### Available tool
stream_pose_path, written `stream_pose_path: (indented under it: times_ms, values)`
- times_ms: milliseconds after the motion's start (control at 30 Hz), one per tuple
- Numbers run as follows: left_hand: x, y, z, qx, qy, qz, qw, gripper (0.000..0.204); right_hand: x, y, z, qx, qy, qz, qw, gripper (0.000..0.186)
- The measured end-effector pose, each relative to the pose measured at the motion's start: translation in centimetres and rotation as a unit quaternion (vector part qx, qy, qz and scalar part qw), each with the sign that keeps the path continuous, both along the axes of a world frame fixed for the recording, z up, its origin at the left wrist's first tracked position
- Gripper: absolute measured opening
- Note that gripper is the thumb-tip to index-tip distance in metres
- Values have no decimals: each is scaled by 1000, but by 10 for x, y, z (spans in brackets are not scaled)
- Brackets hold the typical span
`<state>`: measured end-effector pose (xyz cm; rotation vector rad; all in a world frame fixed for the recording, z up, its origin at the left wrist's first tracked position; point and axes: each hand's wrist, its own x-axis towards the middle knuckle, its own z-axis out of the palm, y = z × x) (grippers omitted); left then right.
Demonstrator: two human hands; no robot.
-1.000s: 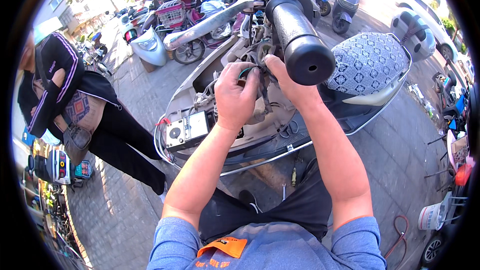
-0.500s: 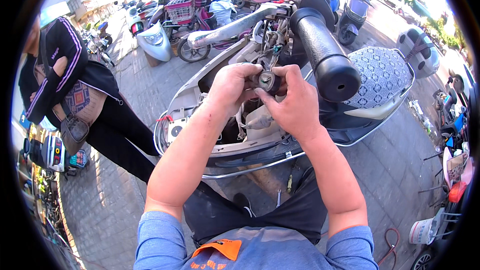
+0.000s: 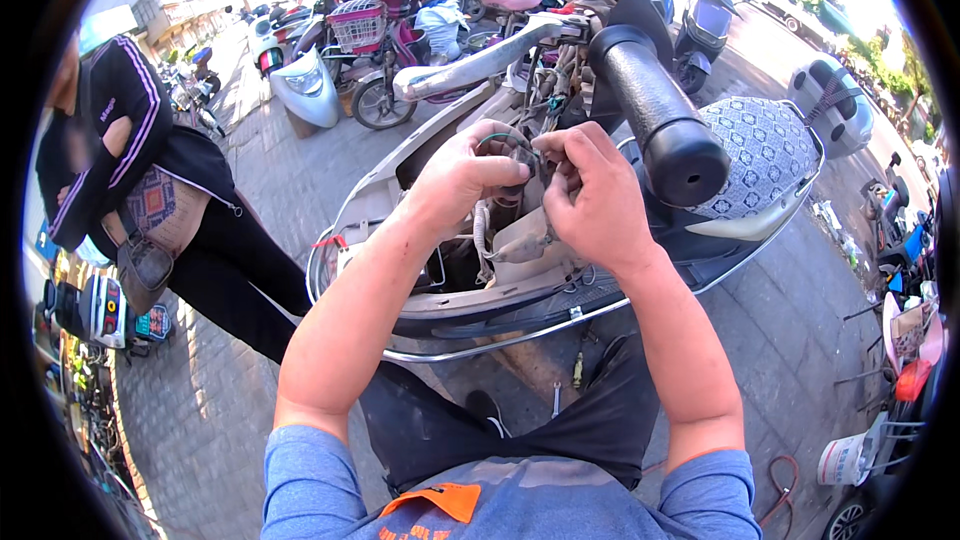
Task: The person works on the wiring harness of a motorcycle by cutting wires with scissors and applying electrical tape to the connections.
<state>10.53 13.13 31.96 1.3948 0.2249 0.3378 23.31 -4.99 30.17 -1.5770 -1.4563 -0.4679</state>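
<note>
My left hand is closed, thumb and fingers pinching a small dark round part over the opened front of a scooter. Most of that part is hidden by the fingers. A thin green wire curves beside the left fingers. My right hand is closed just to the right, thumb and forefinger together close to the part; what they pinch, if anything, is too small to make out. Exposed wiring and a pale plastic piece show in the scooter body around my hands.
A black handlebar grip juts out right of my right hand. Below the scooter lie a yellow-handled tool and a wrench. A person in black stands at the left. Several parked scooters fill the background.
The round part, earlier facing up between both hands, is now turned and mostly covered by my left fingers. My right hand has shifted slightly right, off the part, its fingers drawn together.
</note>
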Motion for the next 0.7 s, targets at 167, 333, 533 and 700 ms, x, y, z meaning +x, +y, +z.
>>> stream_pose_path:
  times_ms: [167,333,533,700]
  values:
    - [-3,4,1,35,0,4,999,58,2,16,-3,-33,70,-57,995,18]
    - [-4,11,-1,60,-5,-2,998,60,10,23,-7,-1,53,-43,998,12]
    - [-7,11,14,284,28,24,958,60,23,29,-11,-1,62,7,998,11]
    - [-10,12,29,597,-52,77,797,58,15,31,-11,24,38,7,999,10]
